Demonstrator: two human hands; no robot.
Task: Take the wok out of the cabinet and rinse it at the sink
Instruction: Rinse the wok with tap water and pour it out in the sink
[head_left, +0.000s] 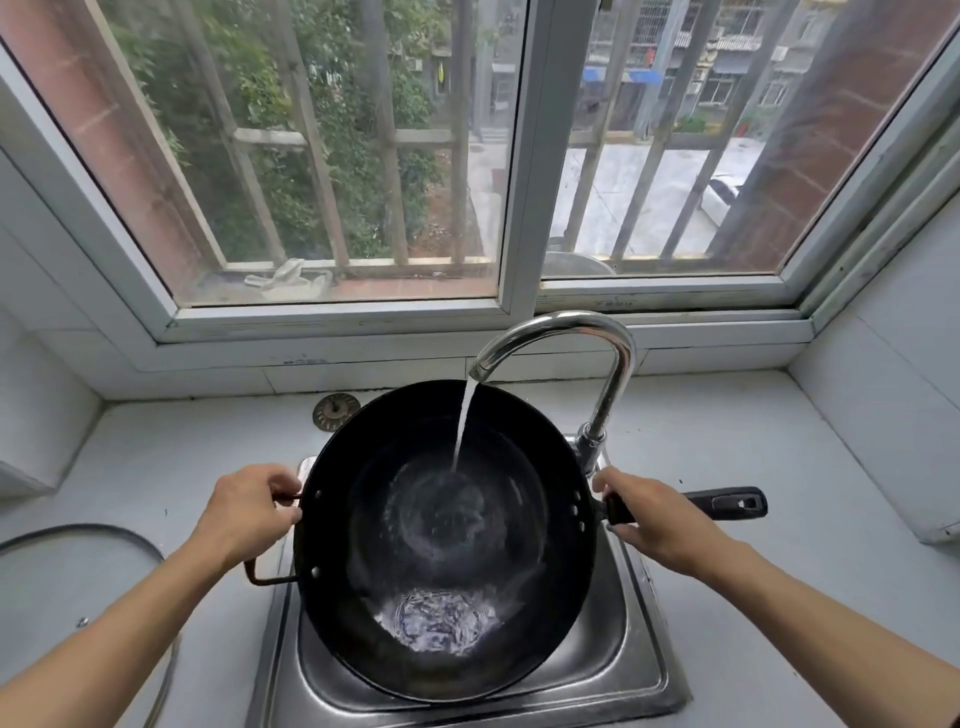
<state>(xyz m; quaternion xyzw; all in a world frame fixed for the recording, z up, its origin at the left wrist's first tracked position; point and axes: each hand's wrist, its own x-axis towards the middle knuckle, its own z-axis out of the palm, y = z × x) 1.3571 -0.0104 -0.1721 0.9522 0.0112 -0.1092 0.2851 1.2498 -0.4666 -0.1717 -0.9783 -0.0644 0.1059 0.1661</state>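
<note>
Holding a black wok (447, 540) over a small steel sink (639, 670), a person stands at a pale countertop (753, 441) below a window (514, 156). The wok fills most of the sink opening and tilts toward the viewer, so water pools in its near side.

The left hand (249, 512) curls its fingers round the thin loop handle (260, 577) on the wok's left rim. The right hand (654, 519) grips the long black handle (727, 503), close to where it joins the pan; the rest of that handle sticks out to the right over the counter.

A curved chrome faucet (597, 358) rises from the far right corner of the sink and arches left. A stream of water (464, 421) falls from its spout into the middle of the wok, where it spreads in swirling rings.

On the counter just beyond the wok's far left rim lies a round metal sink strainer (336, 411). At the near left, part of a glass lid (67, 571) with a dark rim rests on the counter.

Through the window, bars, green trees and a street with buildings are visible.
</note>
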